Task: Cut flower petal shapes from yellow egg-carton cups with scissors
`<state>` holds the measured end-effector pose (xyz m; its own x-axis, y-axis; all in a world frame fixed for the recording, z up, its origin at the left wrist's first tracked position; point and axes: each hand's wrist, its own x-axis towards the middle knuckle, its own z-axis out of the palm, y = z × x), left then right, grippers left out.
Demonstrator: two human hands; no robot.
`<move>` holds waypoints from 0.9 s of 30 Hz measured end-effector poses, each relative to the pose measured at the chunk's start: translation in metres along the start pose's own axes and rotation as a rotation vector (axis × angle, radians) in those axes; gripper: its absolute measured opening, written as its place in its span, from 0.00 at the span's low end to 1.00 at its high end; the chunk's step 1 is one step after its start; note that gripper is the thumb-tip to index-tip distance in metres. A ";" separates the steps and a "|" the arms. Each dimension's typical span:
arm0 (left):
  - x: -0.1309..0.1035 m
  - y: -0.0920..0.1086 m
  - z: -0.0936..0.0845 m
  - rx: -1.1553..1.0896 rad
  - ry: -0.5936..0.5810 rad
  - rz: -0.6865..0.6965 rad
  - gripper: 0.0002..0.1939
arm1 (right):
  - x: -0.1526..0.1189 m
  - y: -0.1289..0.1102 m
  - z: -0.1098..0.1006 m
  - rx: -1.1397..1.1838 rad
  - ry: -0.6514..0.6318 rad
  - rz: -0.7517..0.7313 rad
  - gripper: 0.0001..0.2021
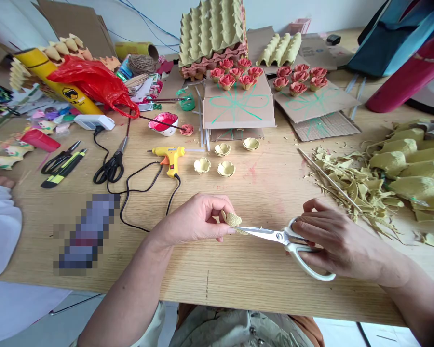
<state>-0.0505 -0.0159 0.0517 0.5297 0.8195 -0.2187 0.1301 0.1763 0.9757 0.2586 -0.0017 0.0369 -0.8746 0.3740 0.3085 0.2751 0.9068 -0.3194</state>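
Between the thumb and fingers of my left hand [202,219] is a small yellow egg-carton piece [233,220]. My right hand [329,238] grips white-handled scissors [275,235], whose blades point left and meet the lower edge of the piece. Whether the blades are closed on it I cannot tell. Beyond my hands lie several yellow carton flowers [226,168], cut into cup shapes with petals. A yellow glue gun [170,158] rests to the left of them, its black cord trailing toward my left forearm.
Carton scraps [358,188] and a stick lie at right beside yellow egg-carton cups [419,164]. Red-painted flowers [235,73] stand on cardboard [238,108] at the back. Black scissors [110,166], a cutter [63,168] and a bowl of red paint [163,124] are left. Another person's sleeve [0,231] shows at far left.
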 end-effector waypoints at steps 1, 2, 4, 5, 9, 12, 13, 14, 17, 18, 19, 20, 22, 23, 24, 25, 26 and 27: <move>0.001 0.000 0.000 -0.015 0.003 -0.001 0.04 | -0.001 0.001 0.000 0.008 0.008 0.012 0.11; 0.002 -0.001 0.001 -0.031 0.009 -0.003 0.05 | -0.002 0.003 0.000 0.009 0.018 0.031 0.08; 0.004 -0.002 0.001 -0.066 0.024 -0.002 0.06 | -0.003 0.008 0.000 -0.010 0.059 0.076 0.04; 0.005 -0.003 0.002 -0.079 0.037 0.011 0.07 | -0.004 0.010 0.000 -0.025 0.083 0.099 0.03; 0.010 -0.008 0.006 -0.002 0.148 0.214 0.08 | -0.005 0.019 0.002 -0.103 0.133 0.231 0.09; 0.010 -0.009 0.010 0.151 0.243 0.344 0.07 | -0.005 0.021 0.005 -0.218 0.140 0.341 0.11; 0.009 -0.009 0.012 0.196 0.264 0.359 0.07 | -0.004 0.022 0.006 -0.256 0.147 0.365 0.10; 0.009 -0.010 0.013 0.232 0.280 0.367 0.07 | -0.004 0.022 0.008 -0.286 0.154 0.388 0.09; 0.008 -0.012 0.015 0.316 0.310 0.391 0.07 | -0.003 0.021 0.011 -0.336 0.178 0.458 0.09; 0.009 -0.013 0.016 0.343 0.320 0.397 0.06 | -0.003 0.021 0.013 -0.350 0.183 0.483 0.10; 0.009 -0.014 0.017 0.364 0.332 0.400 0.06 | -0.004 0.021 0.014 -0.366 0.187 0.507 0.11; 0.010 -0.015 0.018 0.375 0.345 0.395 0.07 | -0.004 0.021 0.015 -0.385 0.190 0.528 0.13; 0.012 -0.016 0.021 0.335 0.351 0.348 0.12 | -0.006 0.021 0.018 -0.422 0.190 0.566 0.16; 0.012 -0.016 0.023 0.292 0.343 0.315 0.14 | -0.006 0.022 0.019 -0.435 0.189 0.582 0.17; 0.013 -0.016 0.025 0.245 0.331 0.281 0.16 | -0.007 0.022 0.019 -0.443 0.184 0.599 0.17; 0.013 -0.016 0.026 0.201 0.319 0.253 0.16 | -0.007 0.022 0.020 -0.445 0.173 0.615 0.16; 0.014 -0.016 0.028 0.167 0.310 0.229 0.17 | -0.007 0.022 0.021 -0.438 0.156 0.632 0.16; 0.014 -0.016 0.028 0.146 0.307 0.211 0.17 | -0.006 0.023 0.021 -0.427 0.138 0.649 0.15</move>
<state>-0.0212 -0.0226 0.0326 0.2853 0.9582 0.0221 0.1743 -0.0746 0.9819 0.2621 0.0125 0.0086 -0.4371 0.8495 0.2955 0.8675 0.4849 -0.1108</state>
